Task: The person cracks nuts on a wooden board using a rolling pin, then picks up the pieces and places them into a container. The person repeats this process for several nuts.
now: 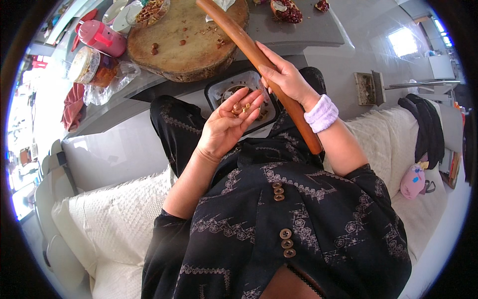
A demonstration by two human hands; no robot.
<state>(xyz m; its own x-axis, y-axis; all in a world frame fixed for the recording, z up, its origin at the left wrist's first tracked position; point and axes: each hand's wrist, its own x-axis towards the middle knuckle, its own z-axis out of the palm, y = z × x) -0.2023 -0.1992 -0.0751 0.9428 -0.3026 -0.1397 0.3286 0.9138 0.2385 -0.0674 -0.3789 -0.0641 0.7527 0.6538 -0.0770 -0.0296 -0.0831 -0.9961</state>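
My left hand (231, 121) is palm up, cupped under small nut pieces (245, 108) and a few brown nuts. My right hand (287, 78) is wrapped around a long wooden rolling pin (295, 112), which slants from the board down to my lap. Below my hands, between my knees, a dark-rimmed bin (275, 108) holds shells and scraps; my left hand hides part of it. Whole brown nuts (154, 48) and shell bits (220, 41) lie on the thick round wooden board (179, 61) in front of me.
Left of the board are a bowl of nuts (151, 11), a pink bottle (106, 37), a lidded jar (93, 67) and a plastic bag (115, 84). An opened pomegranate (287, 13) lies on the table (317, 33). A long-handled dustpan (364, 89) stands on the floor at right.
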